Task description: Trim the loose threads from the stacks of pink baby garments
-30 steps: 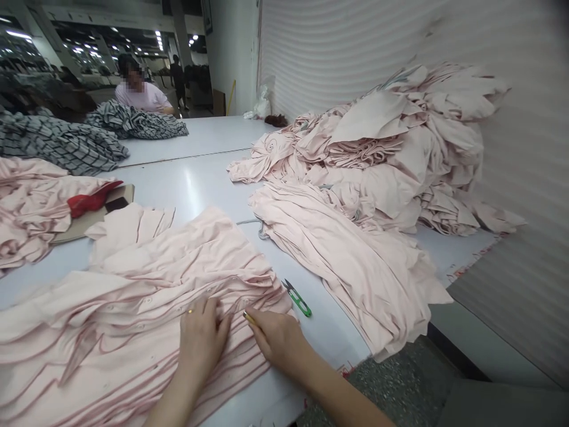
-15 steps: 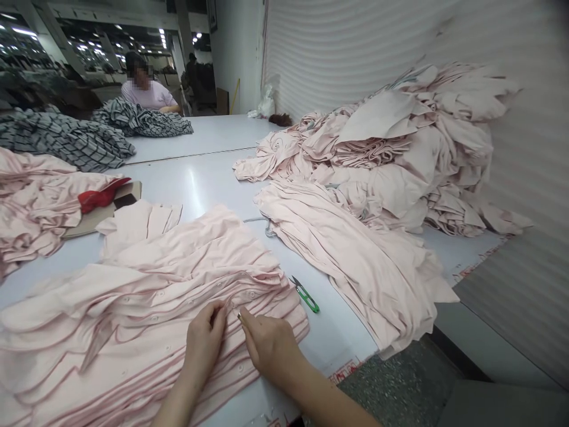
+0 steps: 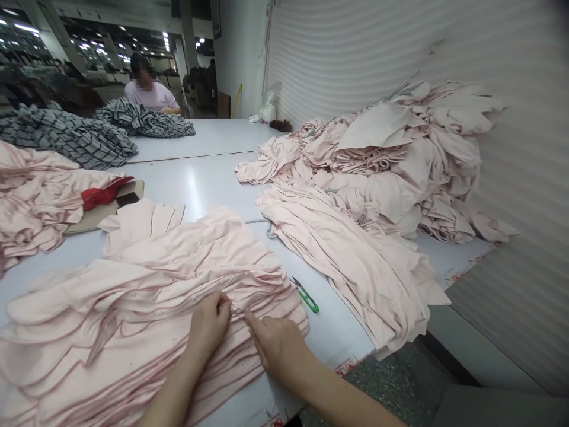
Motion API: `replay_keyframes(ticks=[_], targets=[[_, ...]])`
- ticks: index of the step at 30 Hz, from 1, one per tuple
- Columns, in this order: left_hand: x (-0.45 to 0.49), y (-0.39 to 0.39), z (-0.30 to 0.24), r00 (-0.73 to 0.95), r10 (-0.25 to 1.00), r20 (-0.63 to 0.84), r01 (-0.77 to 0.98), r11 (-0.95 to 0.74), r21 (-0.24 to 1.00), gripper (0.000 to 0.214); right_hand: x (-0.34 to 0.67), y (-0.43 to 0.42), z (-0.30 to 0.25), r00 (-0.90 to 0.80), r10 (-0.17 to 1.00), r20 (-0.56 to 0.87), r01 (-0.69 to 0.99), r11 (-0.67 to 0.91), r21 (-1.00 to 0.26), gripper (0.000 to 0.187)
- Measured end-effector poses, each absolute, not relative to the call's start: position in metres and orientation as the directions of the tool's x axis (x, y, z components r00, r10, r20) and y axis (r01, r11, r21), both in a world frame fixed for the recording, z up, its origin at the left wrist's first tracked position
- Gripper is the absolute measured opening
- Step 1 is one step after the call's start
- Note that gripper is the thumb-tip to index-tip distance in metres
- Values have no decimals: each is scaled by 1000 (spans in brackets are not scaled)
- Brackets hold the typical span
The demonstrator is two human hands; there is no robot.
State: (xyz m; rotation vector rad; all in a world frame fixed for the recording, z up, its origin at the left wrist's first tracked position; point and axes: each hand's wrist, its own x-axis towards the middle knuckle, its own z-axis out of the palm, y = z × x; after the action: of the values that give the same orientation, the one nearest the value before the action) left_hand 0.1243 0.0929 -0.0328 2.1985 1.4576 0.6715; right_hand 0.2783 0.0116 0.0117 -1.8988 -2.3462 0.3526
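Two bare hands at the near edge of a wide, fanned stack of pale pink knit button-front garments (image 3: 133, 296), seen in the single head view. Left hand (image 3: 208, 323): fingers curled and clenched, apparently pinching the top button placket (image 3: 195, 298) at the stack's right end. Right hand (image 3: 278, 347): fingers extended and resting on the layers, no grasp visible, just right of the left hand. Placket with small white buttons (image 3: 165, 291) running from the left hand toward the left of the frame, along the stack's long axis across the table; left hand nearer that run, right hand nearer the stack's right end.

Just right of the stack, green-handled thread snips (image 3: 306, 299) on a white tabletop (image 3: 200, 187), near the right hand and untouched. Farther right of the stack, a long pile of pale pink garments (image 3: 351, 261), and behind that pile a tall heap of pale pink garments (image 3: 400, 154) against a ribbed white wall (image 3: 355, 53). Left of the stack, rumpled pink fabric (image 3: 31, 204) and a red scrap (image 3: 104, 197) on brown cardboard (image 3: 95, 219). Well beyond the stack, grey checked fabric (image 3: 66, 139) before a seated co-worker in a pale top (image 3: 149, 95).
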Motion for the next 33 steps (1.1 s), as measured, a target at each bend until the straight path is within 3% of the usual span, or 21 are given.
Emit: replay_keyframes(ticks=[4,7,10,14,18,20,22,26,28,31,33], targets=[[110,89,-27,284,936,209,767,-353,536,14,277,10,7,-139,989,44,906,145,-398,37],[85,78,-26,267,940,214,836,-336,434,16,267,10,3,-195,978,70,867,205,-455,31],[63,72,-29,299,939,173,793,-345,503,19,256,8,4,-255,965,68,840,256,-478,24],[53,74,-36,289,936,201,633,-344,693,23,240,10,2,-241,969,56,877,242,-415,29],[52,76,-40,198,970,144,631,-238,738,24,231,9,3,-233,972,34,903,229,-363,40],[53,76,-42,183,972,150,637,-234,734,25,224,8,4,-229,973,18,912,220,-346,42],[57,72,-44,249,942,224,620,-332,711,25,213,11,4,-199,980,-31,941,182,-284,48],[65,59,-45,426,841,333,655,-540,528,24,194,22,5,-80,977,-199,989,53,-139,53],[67,58,-44,420,858,295,713,-513,478,23,197,23,8,-142,967,-213,984,116,-131,53],[69,68,-41,353,914,200,755,-405,515,20,214,12,13,-259,952,-162,961,238,-141,56],[70,77,-40,328,928,176,756,-369,540,18,224,4,14,-247,963,-105,956,224,-190,53]])
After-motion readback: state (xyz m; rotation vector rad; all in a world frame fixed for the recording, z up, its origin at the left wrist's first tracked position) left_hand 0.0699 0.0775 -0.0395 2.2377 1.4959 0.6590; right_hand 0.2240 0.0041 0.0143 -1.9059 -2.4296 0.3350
